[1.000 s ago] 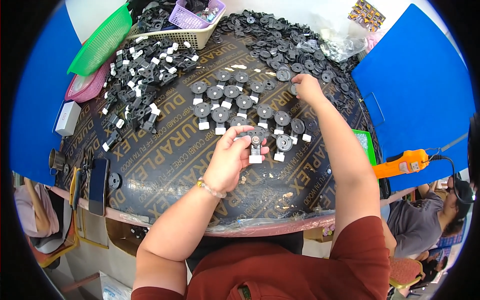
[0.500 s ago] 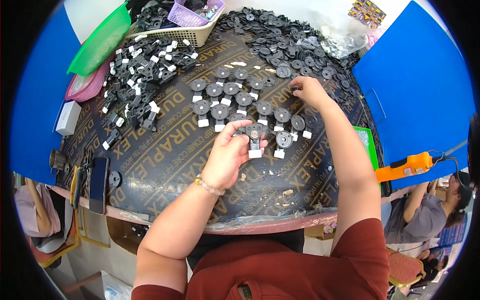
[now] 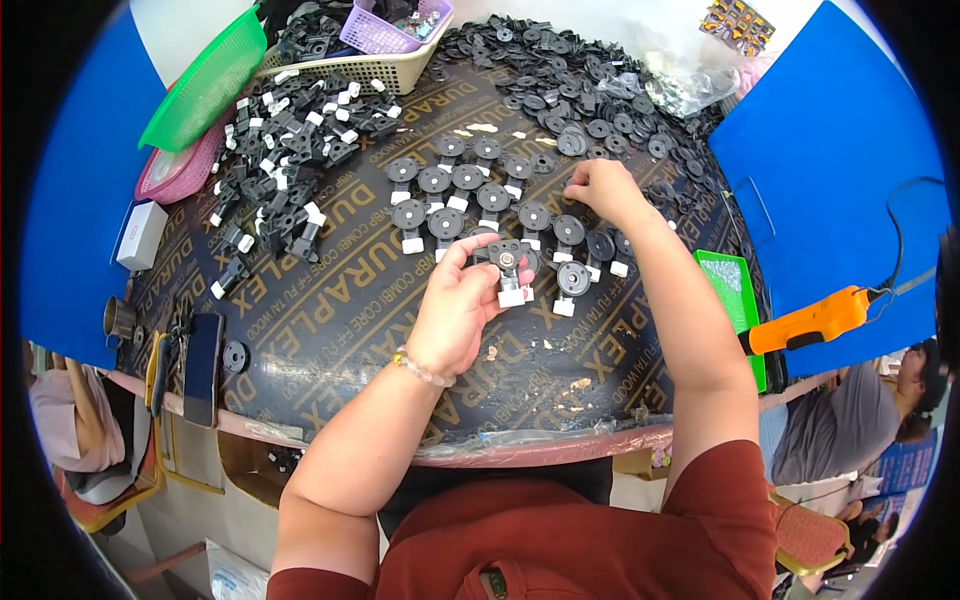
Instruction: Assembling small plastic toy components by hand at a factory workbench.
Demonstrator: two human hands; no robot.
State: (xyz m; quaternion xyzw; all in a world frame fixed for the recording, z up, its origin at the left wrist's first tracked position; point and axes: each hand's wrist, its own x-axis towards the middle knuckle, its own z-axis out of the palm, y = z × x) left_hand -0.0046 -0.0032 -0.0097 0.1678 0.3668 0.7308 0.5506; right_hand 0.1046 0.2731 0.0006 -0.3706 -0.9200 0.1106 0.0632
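My left hand (image 3: 462,300) is closed round a black plastic part with a white end (image 3: 508,262), a metal nut at its middle. Beyond it, several assembled pieces (image 3: 445,222) stand in loose rows, each a round black disc on a black stem with a white foot. One such piece (image 3: 573,279) lies just right of my left hand. My right hand (image 3: 606,190) is above the far side of these rows, thumb and fingers pinched together. What they hold, if anything, is mostly hidden; a small dark edge shows at the fingertips.
Black parts with white ends (image 3: 275,160) are heaped at left, loose black discs (image 3: 600,90) at far right. Baskets (image 3: 205,85) stand at the back left. At right, an orange power tool (image 3: 812,318) rests by a green tray (image 3: 745,295). A phone (image 3: 203,365) lies near left.
My right hand has shifted slightly left, its fingers more tightly pinched. The part in my left hand has tilted a little. The orange tool appears higher against the blue panel.
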